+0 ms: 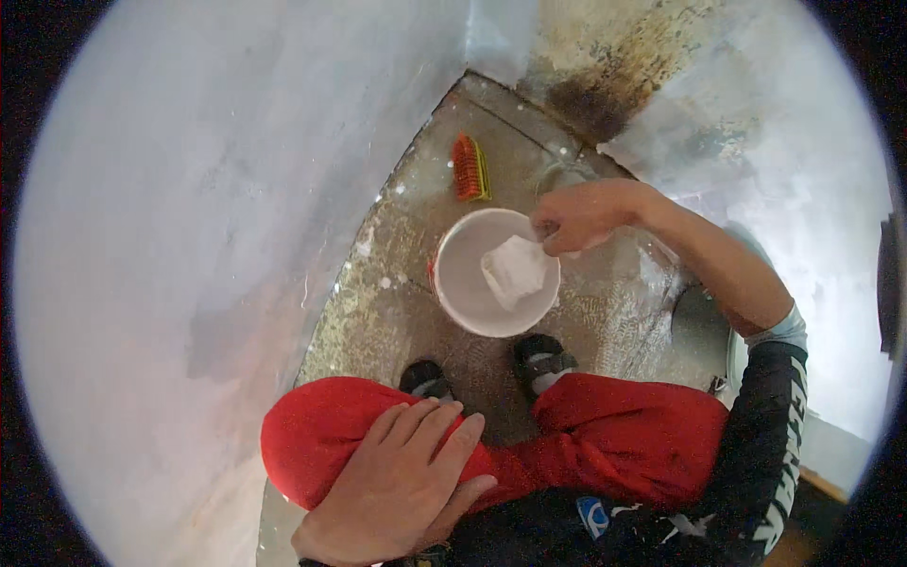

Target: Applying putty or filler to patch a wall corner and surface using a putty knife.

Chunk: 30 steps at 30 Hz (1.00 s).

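My left hand (pixel 397 477) lies flat on the left knee of the red trousers, fingers stretched and a little spread, holding nothing. Over the right rim of a round white bucket (pixel 453 274) on the floor, my right hand (pixel 588 217) is closed. A white squarish piece (pixel 515 269) hangs from its fingers into the bucket's mouth. Whether this is a cloth or a stiff tool with white paste cannot be told. The grip itself is partly hidden by the curled fingers.
A brush with orange bristles and a yellow-green back (pixel 472 168) lies beyond the bucket. Whitish walls meet at the far corner, the right one darkly stained (pixel 605 99). A dark round container (pixel 699 326) stands at right. White splashes mark the floor (pixel 378 312).
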Tool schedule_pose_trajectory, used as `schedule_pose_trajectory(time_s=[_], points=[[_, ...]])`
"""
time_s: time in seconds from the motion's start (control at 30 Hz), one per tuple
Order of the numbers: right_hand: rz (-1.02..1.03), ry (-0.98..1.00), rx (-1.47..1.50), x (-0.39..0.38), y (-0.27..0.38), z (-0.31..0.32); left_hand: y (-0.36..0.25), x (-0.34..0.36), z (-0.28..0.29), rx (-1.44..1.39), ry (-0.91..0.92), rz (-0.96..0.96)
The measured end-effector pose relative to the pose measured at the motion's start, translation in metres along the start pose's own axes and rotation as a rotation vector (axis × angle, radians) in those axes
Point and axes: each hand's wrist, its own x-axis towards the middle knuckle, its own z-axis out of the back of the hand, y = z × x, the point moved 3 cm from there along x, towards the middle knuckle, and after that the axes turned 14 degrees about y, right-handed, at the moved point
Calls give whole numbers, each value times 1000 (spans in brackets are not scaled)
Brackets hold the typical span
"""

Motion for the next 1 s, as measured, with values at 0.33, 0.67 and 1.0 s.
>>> schedule_pose_trajectory(time_s=[0.33,0.67,1.0], points=[[139,-62,1065,-39,-61,-53,13,-5,-5,33,15,-209],[476,-746,1548,-15,-98,-51,10,-9,15,-26,74,-194],[467,-820,1895,174,-170,-9,16,-4,21,-182,-1,183]])
